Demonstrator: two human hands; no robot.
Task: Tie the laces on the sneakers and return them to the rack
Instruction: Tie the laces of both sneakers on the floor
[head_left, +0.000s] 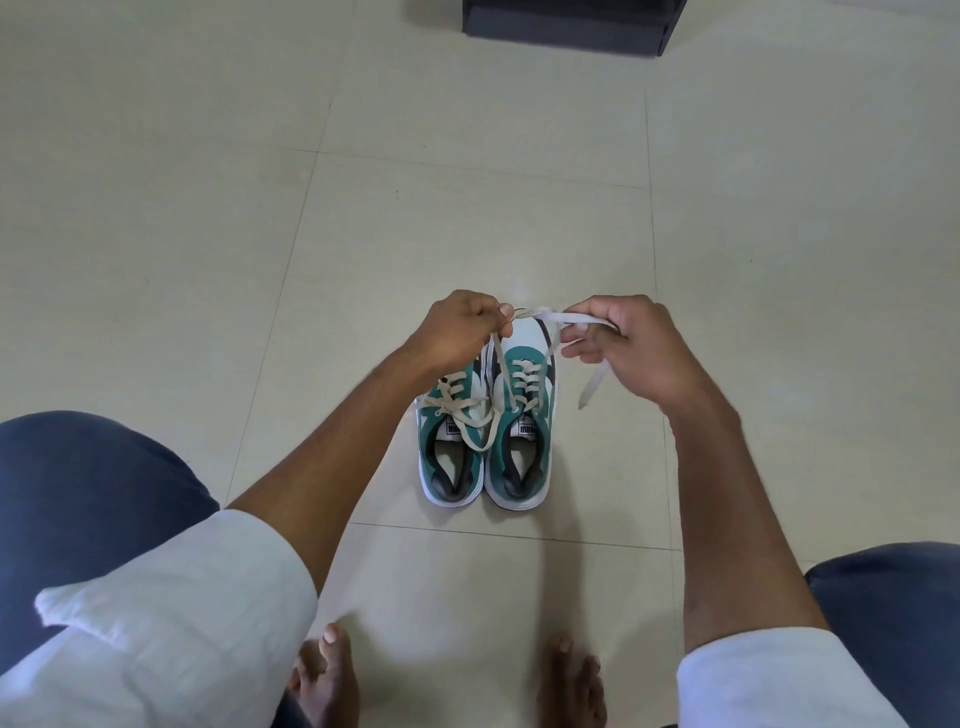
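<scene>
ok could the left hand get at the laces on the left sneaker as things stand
Probably yes, but not freely: the left hand is pinching a lace end of the right sneaker. The left sneaker's laces lie just below its wrist, uncovered, so it would have to let go first.

both hands (540, 338) pulling laces (550, 318) (right sneaker (522, 415))

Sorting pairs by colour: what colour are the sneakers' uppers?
Green and white sneakers, clearest in the head view.

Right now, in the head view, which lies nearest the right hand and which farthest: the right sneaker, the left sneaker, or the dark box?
From the right hand:
1. Right sneaker, just below-left.
2. Left sneaker, beyond it.
3. Dark box, far up the floor.
</scene>
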